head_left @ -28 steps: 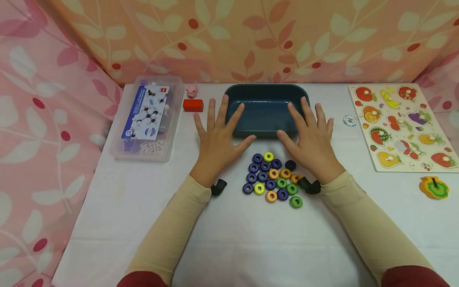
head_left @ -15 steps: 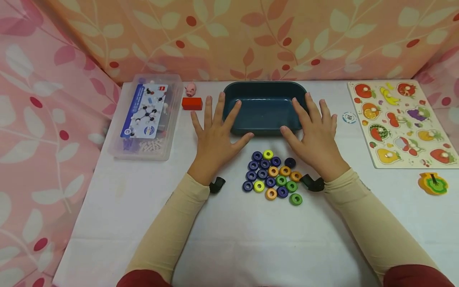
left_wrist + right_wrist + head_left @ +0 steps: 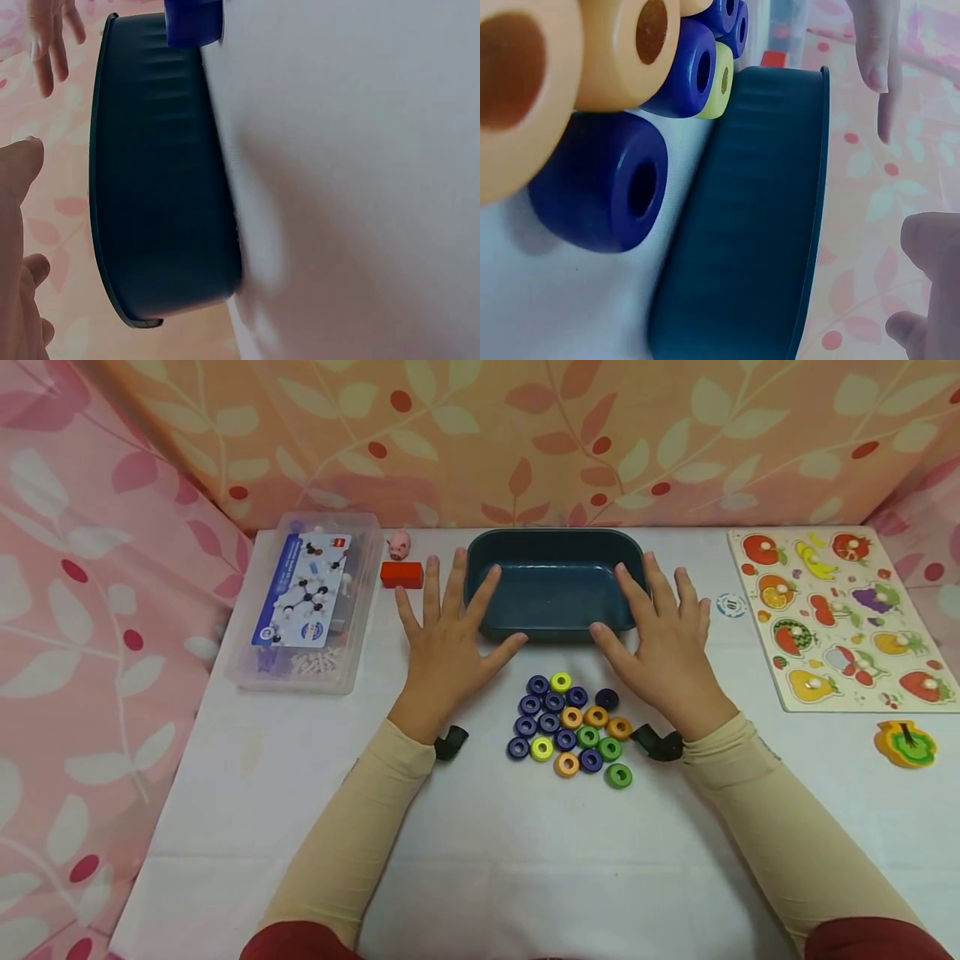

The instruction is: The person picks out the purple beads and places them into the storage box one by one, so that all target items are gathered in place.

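In the head view a dark teal tray (image 3: 555, 631) stands at the back middle of the table. My left hand (image 3: 447, 660) hovers by its left front corner with fingers spread, and my right hand (image 3: 670, 656) does likewise at the right front corner. Neither holds anything. Between the wrists, in front of the tray, lie several small rings: purple rings (image 3: 553, 702), orange rings (image 3: 596, 717), green rings (image 3: 618, 776) and yellow rings (image 3: 542, 749). Both wrist views show the tray's side wall (image 3: 161, 187) apart from the fingers; a purple ring (image 3: 604, 184) looms close in the right one.
A clear plastic box (image 3: 303, 606) with a molecule label stands at the left. Beside it are a toy pig (image 3: 400, 545) and a red block (image 3: 402, 575). At the right lie a fruit puzzle board (image 3: 843, 618), a round chip (image 3: 731, 605) and a tree-shaped piece (image 3: 906, 744).
My two hands have drifted slightly apart, the left one leftward and the right one rightward. Fingers stay spread. The rings and tray keep their places on the table.
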Demonstrator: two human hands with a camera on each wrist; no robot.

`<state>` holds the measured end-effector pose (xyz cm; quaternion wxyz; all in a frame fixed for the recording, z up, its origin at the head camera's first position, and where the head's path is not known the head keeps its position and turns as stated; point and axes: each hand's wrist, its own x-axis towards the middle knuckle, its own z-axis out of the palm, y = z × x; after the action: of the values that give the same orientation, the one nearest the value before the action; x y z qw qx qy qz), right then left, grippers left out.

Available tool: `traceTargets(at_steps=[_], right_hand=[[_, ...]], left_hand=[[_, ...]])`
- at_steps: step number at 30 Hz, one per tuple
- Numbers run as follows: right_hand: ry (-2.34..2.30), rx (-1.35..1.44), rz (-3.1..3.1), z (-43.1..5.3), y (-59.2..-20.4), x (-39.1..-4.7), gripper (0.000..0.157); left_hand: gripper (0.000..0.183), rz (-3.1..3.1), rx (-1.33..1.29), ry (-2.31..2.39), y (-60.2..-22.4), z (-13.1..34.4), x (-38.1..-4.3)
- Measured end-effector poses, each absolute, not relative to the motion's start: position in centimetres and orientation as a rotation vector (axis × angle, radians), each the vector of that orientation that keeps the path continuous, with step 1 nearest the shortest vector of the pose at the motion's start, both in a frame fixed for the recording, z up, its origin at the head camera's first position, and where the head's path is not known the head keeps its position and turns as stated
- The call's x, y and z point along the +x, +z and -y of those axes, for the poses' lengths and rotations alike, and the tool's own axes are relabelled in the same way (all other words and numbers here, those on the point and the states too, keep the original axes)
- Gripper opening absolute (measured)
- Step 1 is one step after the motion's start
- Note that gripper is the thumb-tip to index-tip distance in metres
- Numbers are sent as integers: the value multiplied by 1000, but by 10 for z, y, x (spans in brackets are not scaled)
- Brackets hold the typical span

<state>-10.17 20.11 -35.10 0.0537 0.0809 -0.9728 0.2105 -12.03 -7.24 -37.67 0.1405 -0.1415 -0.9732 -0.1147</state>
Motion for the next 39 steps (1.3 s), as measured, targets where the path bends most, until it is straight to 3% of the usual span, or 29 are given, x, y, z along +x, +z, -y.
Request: traceTargets(at_steps=[25, 39], right_hand=[[695, 199, 2998, -220, -351, -88, 75], [814, 151, 3103, -229, -353, -60, 74]], left_hand=[[93, 2962, -254, -376, -378, 74, -150], [121, 3111, -238, -546, -379, 75, -167]])
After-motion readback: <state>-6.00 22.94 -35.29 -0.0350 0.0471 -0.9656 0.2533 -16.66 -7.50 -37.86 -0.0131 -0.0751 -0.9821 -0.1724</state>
